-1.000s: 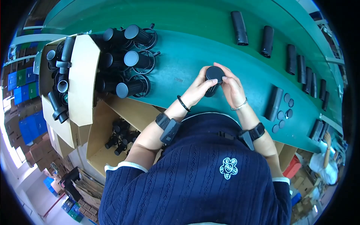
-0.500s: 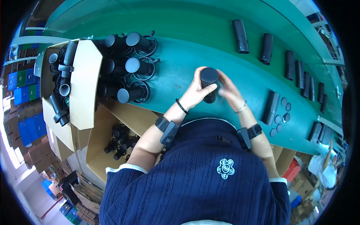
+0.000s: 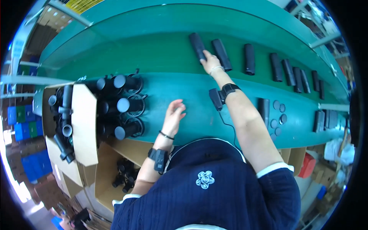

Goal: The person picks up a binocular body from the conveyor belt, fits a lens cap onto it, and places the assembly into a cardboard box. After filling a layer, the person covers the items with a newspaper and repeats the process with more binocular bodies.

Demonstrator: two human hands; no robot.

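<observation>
My right hand (image 3: 211,63) reaches far forward over the green belt. Its fingers are around the near end of a black cylindrical tube (image 3: 196,44), which lies lengthwise there. My left hand (image 3: 174,117) hovers near the middle of the table with nothing in it, its fingers apart and loosely bent. To its left, several black cylinders with grey round ends (image 3: 123,105) lie in rows with ring-shaped parts about them. A second black tube (image 3: 221,54) rests just right of my right hand.
More black tubes (image 3: 249,59) line the belt toward the right. Several small dark discs (image 3: 283,119) lie beside another tube (image 3: 263,109) on the green table (image 3: 199,119). A cardboard box (image 3: 85,126) of black parts stands at the left, with another open carton (image 3: 108,172) below the table edge.
The black tube held upright between both hands is now lying on the belt under my right hand, which moved forward. My left hand let go and moved left. The view shifted.
</observation>
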